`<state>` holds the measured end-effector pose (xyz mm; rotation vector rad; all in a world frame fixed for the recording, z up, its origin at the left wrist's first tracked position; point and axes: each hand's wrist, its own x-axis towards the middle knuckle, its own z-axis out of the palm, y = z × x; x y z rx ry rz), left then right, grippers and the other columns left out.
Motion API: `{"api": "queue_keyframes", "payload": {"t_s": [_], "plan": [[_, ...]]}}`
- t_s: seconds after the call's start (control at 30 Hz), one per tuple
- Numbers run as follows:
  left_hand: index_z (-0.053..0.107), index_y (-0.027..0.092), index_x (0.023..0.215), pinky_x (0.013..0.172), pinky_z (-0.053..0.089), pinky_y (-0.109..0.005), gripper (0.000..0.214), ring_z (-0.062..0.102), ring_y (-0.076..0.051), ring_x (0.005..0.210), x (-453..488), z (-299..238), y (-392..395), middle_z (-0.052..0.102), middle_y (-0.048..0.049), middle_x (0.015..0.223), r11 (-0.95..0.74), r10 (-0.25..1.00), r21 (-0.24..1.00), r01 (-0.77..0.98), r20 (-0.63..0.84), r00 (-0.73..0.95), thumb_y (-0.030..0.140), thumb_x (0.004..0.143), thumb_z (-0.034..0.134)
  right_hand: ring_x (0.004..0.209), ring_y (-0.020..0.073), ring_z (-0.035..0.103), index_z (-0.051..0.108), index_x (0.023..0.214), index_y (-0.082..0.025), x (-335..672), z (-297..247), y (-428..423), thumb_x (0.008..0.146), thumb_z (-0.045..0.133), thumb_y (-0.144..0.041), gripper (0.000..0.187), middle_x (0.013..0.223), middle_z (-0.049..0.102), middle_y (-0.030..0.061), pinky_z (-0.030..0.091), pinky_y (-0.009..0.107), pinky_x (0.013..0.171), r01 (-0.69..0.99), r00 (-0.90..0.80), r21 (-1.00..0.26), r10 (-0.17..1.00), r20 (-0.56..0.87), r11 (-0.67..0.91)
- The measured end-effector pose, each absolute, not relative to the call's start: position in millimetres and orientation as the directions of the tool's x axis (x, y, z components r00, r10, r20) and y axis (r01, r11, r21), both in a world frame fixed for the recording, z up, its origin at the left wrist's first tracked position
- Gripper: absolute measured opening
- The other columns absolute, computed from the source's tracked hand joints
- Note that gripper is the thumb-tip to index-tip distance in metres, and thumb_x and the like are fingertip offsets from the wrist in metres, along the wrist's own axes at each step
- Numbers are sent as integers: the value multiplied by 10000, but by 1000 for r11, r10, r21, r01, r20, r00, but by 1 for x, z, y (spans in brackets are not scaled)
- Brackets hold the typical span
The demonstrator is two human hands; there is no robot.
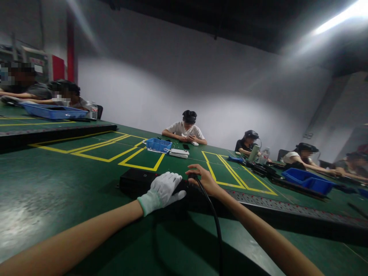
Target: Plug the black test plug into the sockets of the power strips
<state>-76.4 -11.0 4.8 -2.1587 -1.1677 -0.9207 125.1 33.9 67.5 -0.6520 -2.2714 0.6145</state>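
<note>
My left hand, in a white glove, rests curled on top of a black box lying on the green table. Its fingers bend over the box's right end and press on it. My bare right hand reaches in from the right and pinches the end of a black cable right at that end of the box. The cable runs down along my right forearm toward the bottom of the view. Whether the cable's end sits in the box is hidden by the hands.
Yellow rectangles mark the table top. A blue tray and a white device lie farther back, in front of a seated person. More people sit at right and left, with blue trays. A dark strip runs rightward.
</note>
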Motion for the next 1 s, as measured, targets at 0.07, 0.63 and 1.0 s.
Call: {"api": "queue_keyframes", "payload": {"t_s": [0.07, 0.63, 1.0], "plan": [[559, 195, 990, 799, 450, -375, 415, 553, -239, 929, -75, 5, -11, 601, -84, 900, -485, 525, -117, 866, 753, 396, 554, 844, 411, 971, 209, 628, 475, 1106, -205, 123, 69, 35, 744, 639, -229, 398, 1022, 666, 72, 500, 383, 820, 283, -650, -590, 603, 461, 756], [566, 203, 1046, 771, 433, -383, 450, 551, -234, 872, -76, 2, -4, 581, -80, 897, -504, 534, -155, 850, 717, 448, 571, 838, 411, 996, 199, 606, 580, 1088, -240, 113, 34, 15, 813, 519, -160, 293, 1054, 655, 37, 392, 450, 982, 426, -568, -338, 539, 622, 839], [542, 187, 1048, 785, 445, -381, 451, 551, -229, 875, -68, 2, -5, 586, -84, 907, -539, 527, -121, 833, 723, 446, 561, 846, 391, 1176, 218, 488, 305, 1355, -195, 122, 28, 10, 858, 476, -199, 526, 1301, 492, 122, 410, 401, 979, 455, -658, -161, 452, 602, 876]]}}
